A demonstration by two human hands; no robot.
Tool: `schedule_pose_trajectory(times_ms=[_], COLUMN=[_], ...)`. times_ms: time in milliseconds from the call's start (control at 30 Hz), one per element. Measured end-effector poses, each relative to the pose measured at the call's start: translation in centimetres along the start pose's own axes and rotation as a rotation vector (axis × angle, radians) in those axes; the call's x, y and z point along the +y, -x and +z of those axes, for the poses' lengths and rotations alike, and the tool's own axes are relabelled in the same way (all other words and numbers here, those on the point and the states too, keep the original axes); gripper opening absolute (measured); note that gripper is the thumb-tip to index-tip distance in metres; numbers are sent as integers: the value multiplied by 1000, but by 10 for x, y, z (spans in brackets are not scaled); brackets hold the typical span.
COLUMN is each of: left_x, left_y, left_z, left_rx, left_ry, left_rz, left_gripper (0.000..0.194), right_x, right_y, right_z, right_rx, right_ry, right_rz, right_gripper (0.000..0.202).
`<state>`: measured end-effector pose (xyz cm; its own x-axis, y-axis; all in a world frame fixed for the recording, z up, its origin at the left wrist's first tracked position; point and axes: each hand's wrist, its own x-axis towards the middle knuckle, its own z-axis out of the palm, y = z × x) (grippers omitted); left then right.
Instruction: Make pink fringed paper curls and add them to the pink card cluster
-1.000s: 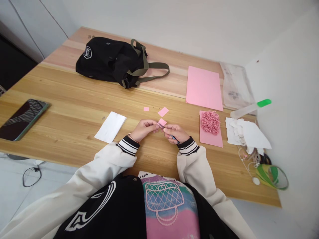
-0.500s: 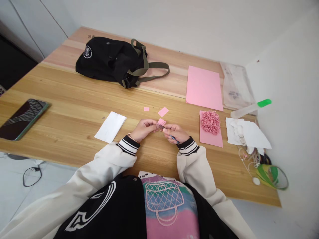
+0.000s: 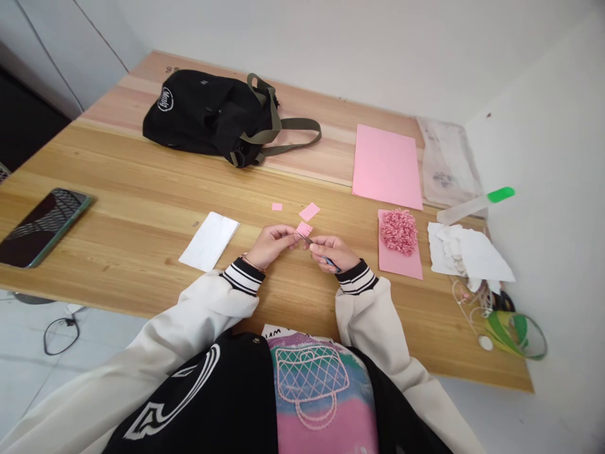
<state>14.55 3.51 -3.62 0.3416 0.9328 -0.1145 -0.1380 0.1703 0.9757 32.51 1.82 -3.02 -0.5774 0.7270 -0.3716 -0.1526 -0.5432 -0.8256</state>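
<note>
My left hand (image 3: 273,246) pinches a small piece of pink paper (image 3: 304,229) with cuts along one edge. In my right hand (image 3: 334,252) is a pair of small scissors (image 3: 326,259); part of a bluish handle shows below the fingers. The scissor blades point left and lie against the lower edge of the paper, close to my left fingertips. Just beyond the hands lie a pink paper rectangle (image 3: 309,211) and a smaller pink piece (image 3: 276,207), flat on the wooden table (image 3: 155,233).
To the right, a curly pink bundle (image 3: 399,232) rests on a pink sheet (image 3: 401,266); larger pink sheets (image 3: 387,167) lie behind. White scraps (image 3: 482,255) and a green tape roll (image 3: 501,331) are at far right. A folded white paper (image 3: 209,241), phone (image 3: 42,224) and black bag (image 3: 208,116) lie left.
The pink paper piece has shifted slightly up and left, and the scissor blades show a little more below it. Both hands stay almost in place.
</note>
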Motion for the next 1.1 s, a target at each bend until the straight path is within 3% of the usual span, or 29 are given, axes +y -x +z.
schedule_pose_trajectory(times_ms=[200,533,1100], left_x=[-2,-2,3], left_y=[-1,0,1], left_z=[0,0,2], left_rx=[65,-48,-30], left_ry=[42,-6,-51], left_rz=[-18,17,1], left_gripper=[20,18,18], right_x=[-1,-1,-2], right_y=[0,-1,0], right_z=[2,2,3], right_rx=[7,-13,-38], right_ry=[5,17,-10], right_rz=[7,2,33], right_gripper=[43,40,40])
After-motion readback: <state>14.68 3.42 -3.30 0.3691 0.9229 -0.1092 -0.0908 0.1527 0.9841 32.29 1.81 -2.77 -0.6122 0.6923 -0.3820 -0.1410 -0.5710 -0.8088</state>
